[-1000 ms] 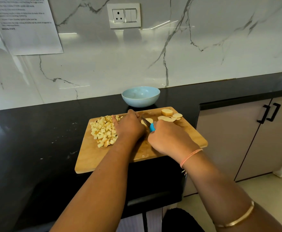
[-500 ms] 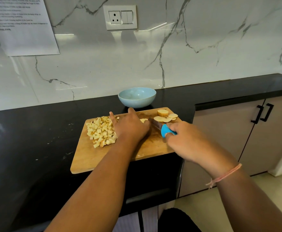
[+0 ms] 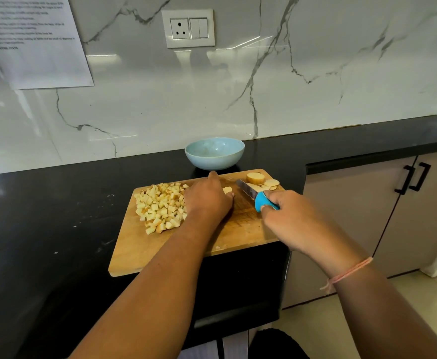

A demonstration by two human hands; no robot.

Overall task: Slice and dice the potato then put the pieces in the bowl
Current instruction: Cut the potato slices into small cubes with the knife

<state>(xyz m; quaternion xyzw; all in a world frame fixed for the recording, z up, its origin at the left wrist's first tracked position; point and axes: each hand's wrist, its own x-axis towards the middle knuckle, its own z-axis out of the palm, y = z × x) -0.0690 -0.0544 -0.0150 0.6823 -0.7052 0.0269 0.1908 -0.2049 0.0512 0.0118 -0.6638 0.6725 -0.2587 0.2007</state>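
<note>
Here our left hand [image 3: 207, 200] curls over a potato piece [image 3: 227, 189], steadying it. Our right hand [image 3: 297, 221] grips the knife [image 3: 253, 195].

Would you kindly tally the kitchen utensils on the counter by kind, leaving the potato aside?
bowl: 1
cutting board: 1
knife: 1
Total: 3
</note>
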